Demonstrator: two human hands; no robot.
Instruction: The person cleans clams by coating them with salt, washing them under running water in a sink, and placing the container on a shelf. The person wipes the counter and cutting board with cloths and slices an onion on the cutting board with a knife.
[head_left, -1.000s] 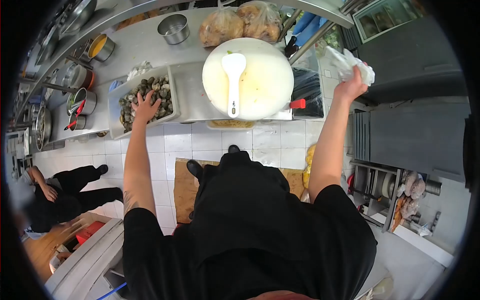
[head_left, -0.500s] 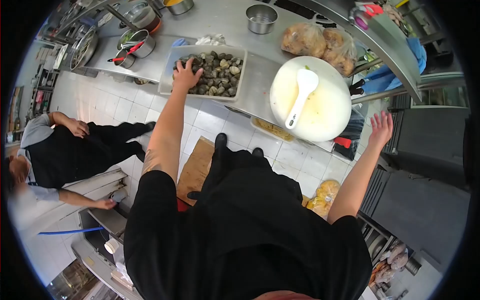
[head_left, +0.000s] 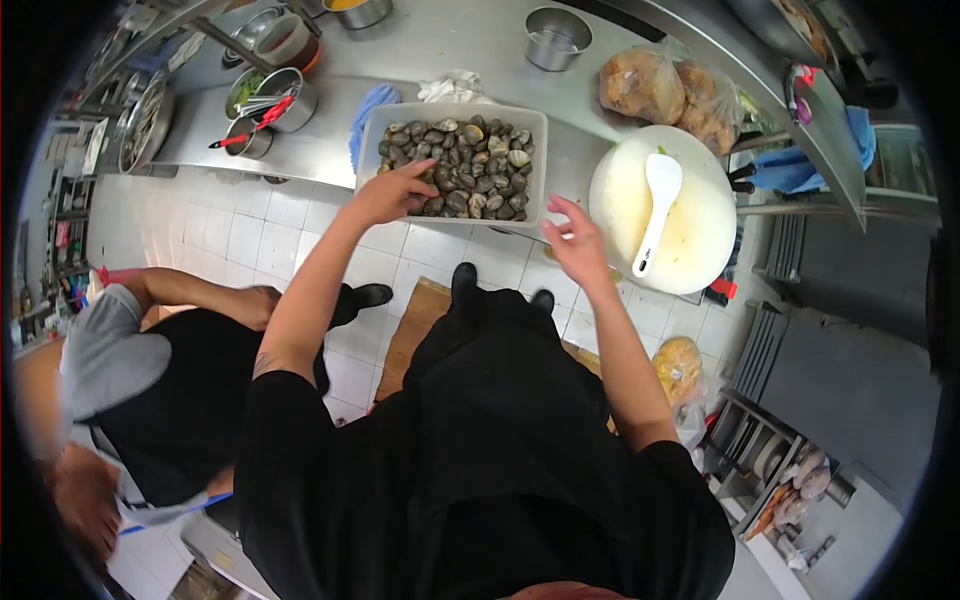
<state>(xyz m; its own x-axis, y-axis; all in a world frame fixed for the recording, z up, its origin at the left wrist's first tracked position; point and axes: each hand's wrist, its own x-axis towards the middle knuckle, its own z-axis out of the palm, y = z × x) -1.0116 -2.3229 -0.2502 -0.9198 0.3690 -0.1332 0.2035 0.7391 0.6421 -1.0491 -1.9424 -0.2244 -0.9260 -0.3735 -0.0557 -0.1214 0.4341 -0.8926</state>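
Note:
A translucent white tub (head_left: 544, 160) full of dark clams (head_left: 470, 160) stands at the counter's front edge. Over its front left part is my left hand (head_left: 393, 192), fingers spread and touching or just above the clams. My right hand (head_left: 577, 238) hovers between the tub and a round white board (head_left: 700, 215), its fingers apart and nothing in them. On the board lies a white paddle (head_left: 660, 200).
A co-worker (head_left: 180, 370) is close on the left. Pots with red-handled tools (head_left: 290, 105), a blue cloth (head_left: 375, 115), a white cloth (head_left: 452, 87), an empty metal pot (head_left: 556, 42) and filled plastic bags (head_left: 645, 85) are on the counter (head_left: 420, 50).
My right hand has let go of the white plastic it held and moved left toward the tub. The view has turned, and the co-worker is nearer.

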